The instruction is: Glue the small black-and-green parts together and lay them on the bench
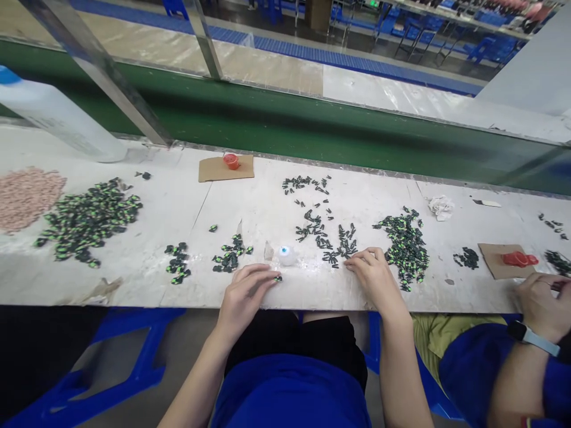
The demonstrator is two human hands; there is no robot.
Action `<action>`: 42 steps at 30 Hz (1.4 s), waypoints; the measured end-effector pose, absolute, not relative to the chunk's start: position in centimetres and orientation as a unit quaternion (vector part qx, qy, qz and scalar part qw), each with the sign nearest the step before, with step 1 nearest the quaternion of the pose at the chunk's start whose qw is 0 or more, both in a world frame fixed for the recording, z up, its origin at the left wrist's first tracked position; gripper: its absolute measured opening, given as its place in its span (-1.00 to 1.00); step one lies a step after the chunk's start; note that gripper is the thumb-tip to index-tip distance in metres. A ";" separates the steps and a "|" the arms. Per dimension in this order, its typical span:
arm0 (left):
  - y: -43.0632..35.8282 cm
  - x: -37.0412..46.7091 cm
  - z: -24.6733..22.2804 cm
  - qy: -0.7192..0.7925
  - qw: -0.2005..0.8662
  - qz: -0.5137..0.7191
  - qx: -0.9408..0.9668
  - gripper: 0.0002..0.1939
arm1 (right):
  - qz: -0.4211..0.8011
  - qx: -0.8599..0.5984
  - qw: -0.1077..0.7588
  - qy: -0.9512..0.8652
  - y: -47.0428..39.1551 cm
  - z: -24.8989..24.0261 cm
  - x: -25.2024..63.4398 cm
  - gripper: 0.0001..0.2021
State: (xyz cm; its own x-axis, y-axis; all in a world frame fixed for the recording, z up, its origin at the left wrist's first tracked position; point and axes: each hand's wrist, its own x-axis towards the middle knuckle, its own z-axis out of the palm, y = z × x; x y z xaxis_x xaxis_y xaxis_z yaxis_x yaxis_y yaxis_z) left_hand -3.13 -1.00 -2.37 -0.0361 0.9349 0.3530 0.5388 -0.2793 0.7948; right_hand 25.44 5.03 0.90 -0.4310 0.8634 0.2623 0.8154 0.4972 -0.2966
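Between the fingertips of my left hand (pixel 250 292) is a small black and green piece (pixel 278 278), just below a small white bottle (pixel 286 255) with a blue tip. My right hand (pixel 370 270) has its fingertips down on the table at the lower edge of a scatter of small dark pieces (pixel 347 242); whether it pinches one is too small to tell. A small group of black and green pieces (pixel 229 258) lies left of the bottle, above my left hand. Right of my right hand is a larger heap of black and green pieces (pixel 405 244).
A big white container (pixel 62 119) stands at the far left near pink pieces (pixel 29 196) and a large black-green heap (pixel 91 220). Red cups sit on cardboard (pixel 207 170) at the back and cardboard (pixel 488 261) at right. A co-worker's hand (pixel 542 303) is at the right edge.
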 end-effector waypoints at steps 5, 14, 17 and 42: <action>-1.8 -1.3 -0.8 0.555 0.262 0.519 0.595 -0.88 | 0.087 -0.482 0.260 -0.832 4.6 1.9 25.1 -0.83; -1.7 2.5 1.2 0.523 0.314 0.527 0.591 -0.90 | 0.355 -0.522 0.464 -0.622 -0.4 2.6 18.0 -0.90; -1.5 2.9 1.5 0.520 0.323 0.520 0.596 -0.89 | 0.415 -0.528 0.466 -0.576 -0.7 2.5 17.4 -0.90; -1.4 3.3 3.2 0.528 0.422 0.501 0.540 -0.89 | 0.287 -0.438 0.492 -0.696 -0.4 2.1 18.5 -0.84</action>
